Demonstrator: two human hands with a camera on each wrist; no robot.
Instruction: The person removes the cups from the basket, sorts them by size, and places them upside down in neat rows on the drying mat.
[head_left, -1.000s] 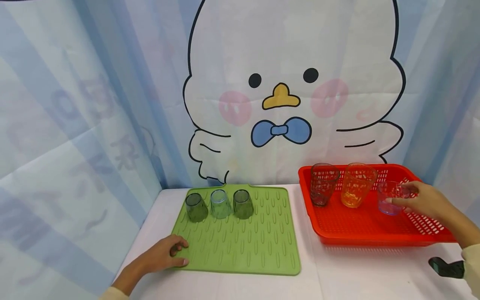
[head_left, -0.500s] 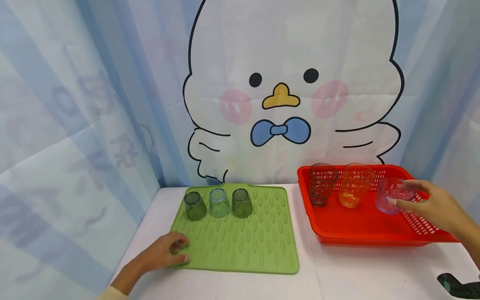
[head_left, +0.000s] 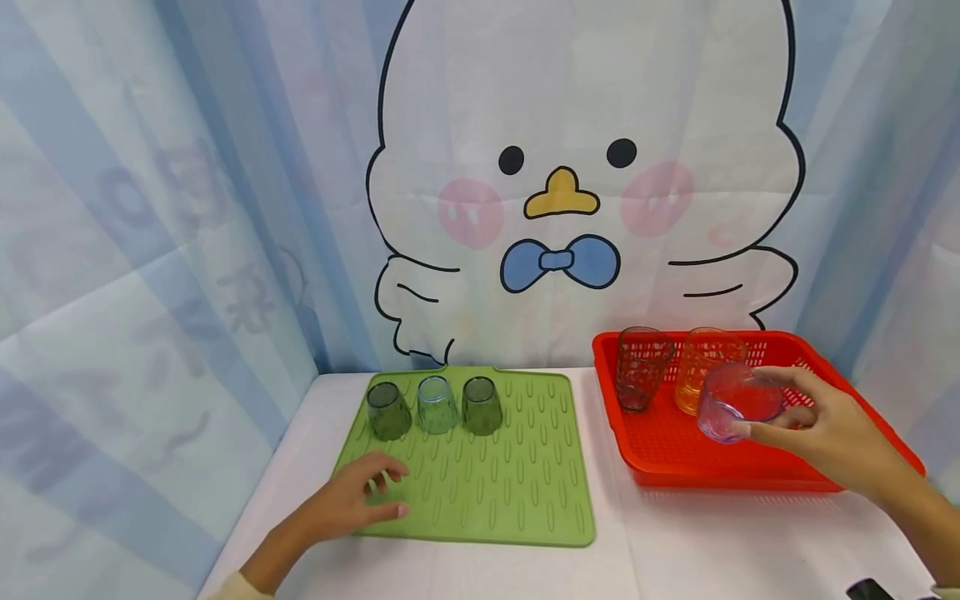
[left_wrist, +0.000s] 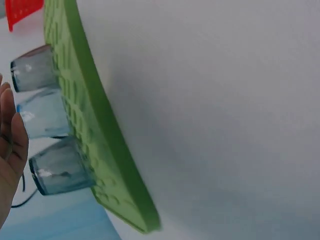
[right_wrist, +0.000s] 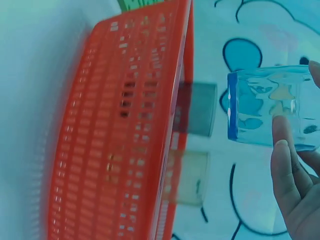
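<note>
My right hand point(head_left: 825, 429) grips a clear drinking glass point(head_left: 738, 400) with a bluish-purple tint, thumb and fingers on its sides. The tilted glass is raised over the red basket point(head_left: 750, 477); in the right wrist view this glass point(right_wrist: 250, 107) shows outside the basket's rim. Two glasses stand in the basket, one dark point(head_left: 637, 371) and one orange point(head_left: 693, 371), the latter partly covered by the held glass. My left hand point(head_left: 348, 500) holds nothing, its fingers loosely bent over the near left part of the green mat point(head_left: 517, 492).
Along the mat's back left stand a dark glass point(head_left: 388, 412), a pale blue glass point(head_left: 437, 407) and another dark glass point(head_left: 482, 408), narrow ends up. A printed curtain point(head_left: 450, 317) hangs behind the white table point(head_left: 652, 550). A black object point(head_left: 868, 590) shows at the bottom right.
My right hand has lifted the tinted glass from the basket's right part and moved it left, tilting it. My left hand has shifted slightly right over the mat.
</note>
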